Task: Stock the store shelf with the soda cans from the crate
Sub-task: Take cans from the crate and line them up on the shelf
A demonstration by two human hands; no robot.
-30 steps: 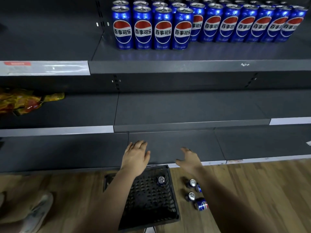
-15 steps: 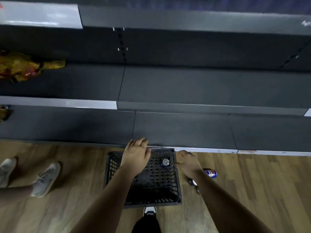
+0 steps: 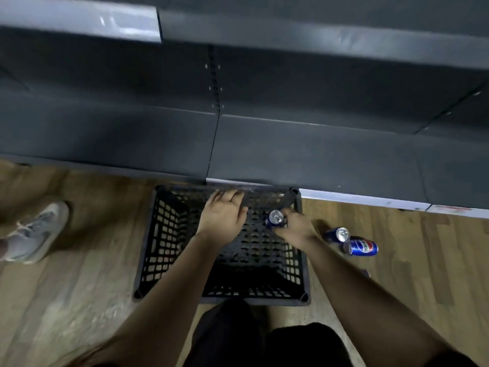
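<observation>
Crate (image 3: 148, 247) nearly empty: right hand (image 3: 293, 226) grips its one soda can (image 3: 276, 217), left hand (image 3: 222, 218) straight-fingered; two loose cans (image 3: 361, 247) wait beside it

Holding up a black crate (image 3: 158, 242) on the wooden floor (image 3: 79, 300), set against the front edge of the bottom shelf (image 3: 304, 154). Bearing, just right of the crate, an upright blue can (image 3: 341, 234) and a sideways blue can (image 3: 363, 248) beside it. Supporting a grey shoe (image 3: 34, 234) far left.
</observation>
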